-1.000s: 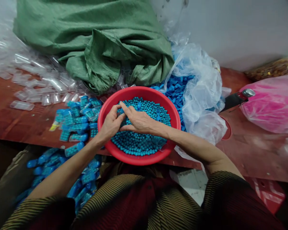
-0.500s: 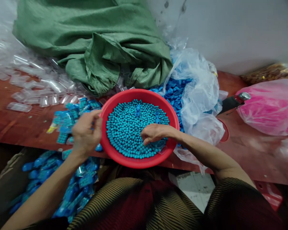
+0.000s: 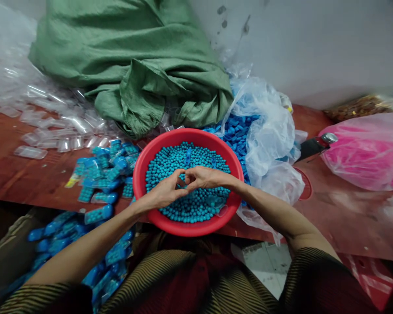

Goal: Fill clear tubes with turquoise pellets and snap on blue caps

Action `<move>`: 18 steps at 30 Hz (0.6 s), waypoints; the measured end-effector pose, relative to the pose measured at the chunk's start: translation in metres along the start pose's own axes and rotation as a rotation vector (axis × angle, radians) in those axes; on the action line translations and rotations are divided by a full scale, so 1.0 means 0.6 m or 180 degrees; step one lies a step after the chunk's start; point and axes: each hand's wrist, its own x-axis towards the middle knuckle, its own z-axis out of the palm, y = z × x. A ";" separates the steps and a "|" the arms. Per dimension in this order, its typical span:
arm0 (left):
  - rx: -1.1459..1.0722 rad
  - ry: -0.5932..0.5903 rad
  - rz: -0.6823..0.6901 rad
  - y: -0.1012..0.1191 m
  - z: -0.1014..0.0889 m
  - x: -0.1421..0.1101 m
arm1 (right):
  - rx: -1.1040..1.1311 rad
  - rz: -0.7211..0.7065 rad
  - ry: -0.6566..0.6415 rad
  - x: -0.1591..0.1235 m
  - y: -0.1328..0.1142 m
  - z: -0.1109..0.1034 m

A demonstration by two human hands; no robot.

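A red plastic basin (image 3: 190, 229) full of small round turquoise beads (image 3: 180, 211) stands at the table's front edge. Over the beads my left hand (image 3: 165, 190) and my right hand (image 3: 203, 176) meet, fingertips together. Both are curled as in a pinch; whatever lies between the fingers is hidden. Two small blue plastic pieces, one upright (image 3: 187, 157) and one farther right (image 3: 214, 162), rest on the beads. Near the basin's right front wall lies a clear plastic case (image 3: 222, 211), partly among the beads.
Bead-filled cases with blue caps (image 3: 98, 214) lie left of the basin, with a larger heap (image 3: 57, 235) below the table edge. Clear empty cases (image 3: 29, 151), a green sack (image 3: 131, 48), blue caps (image 3: 237, 131) in a plastic bag (image 3: 268, 131) and a pink bag (image 3: 363, 152) surround it.
My left hand has moved right from beside the basin's left rim to meet my right hand over the beads. My right hand has shifted slightly and stays above the beads.
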 end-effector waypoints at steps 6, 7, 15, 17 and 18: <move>-0.1300 0.0018 -0.0482 -0.003 -0.013 0.015 | -0.0338 -0.0257 0.0691 0.024 0.019 -0.030; -0.1448 0.0066 -0.0573 -0.002 -0.016 0.015 | -0.0897 -0.0220 0.0993 0.032 0.028 -0.035; -0.2086 0.0063 -0.0706 -0.003 -0.028 0.016 | -0.2798 -0.0050 0.0899 0.066 0.073 -0.027; -0.2094 0.0144 -0.0685 -0.004 -0.026 0.018 | -0.2451 0.0013 0.0967 0.057 0.068 -0.023; -0.2092 0.0199 -0.0688 -0.005 -0.026 0.019 | -0.2207 -0.0030 0.1079 0.052 0.065 -0.021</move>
